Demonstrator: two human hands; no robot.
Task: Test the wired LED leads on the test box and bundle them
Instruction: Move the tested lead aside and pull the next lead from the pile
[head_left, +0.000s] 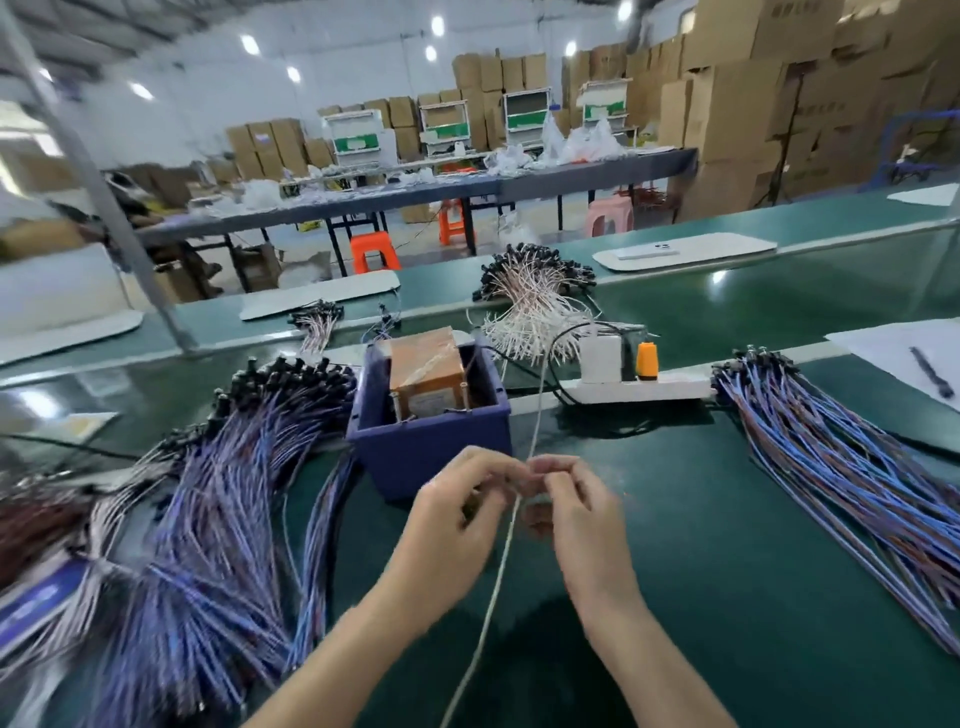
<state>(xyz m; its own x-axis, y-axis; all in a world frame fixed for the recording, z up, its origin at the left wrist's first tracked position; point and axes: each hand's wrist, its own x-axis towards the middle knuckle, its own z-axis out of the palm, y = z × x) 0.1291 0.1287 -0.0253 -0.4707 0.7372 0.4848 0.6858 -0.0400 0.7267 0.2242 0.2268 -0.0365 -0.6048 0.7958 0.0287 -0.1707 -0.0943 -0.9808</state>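
Observation:
My left hand (462, 506) and my right hand (574, 501) meet in front of the blue test box (431, 436), fingertips pinching a thin pale lead (498, 587) that runs up past the box and down toward me. The box holds a brown taped block with metal pins. A big heap of blue-and-purple wired LED leads (208, 493) with black heads lies to the left. Another bundle of blue leads (841, 467) fans out on the right. A pile of white-wired leads (530, 306) sits behind the box.
A white power strip (639, 389) with a white adapter and an orange plug lies right of the box, its black cable looping behind. White trays sit on the far conveyor. Paper with a black pen (930, 371) lies at the right edge.

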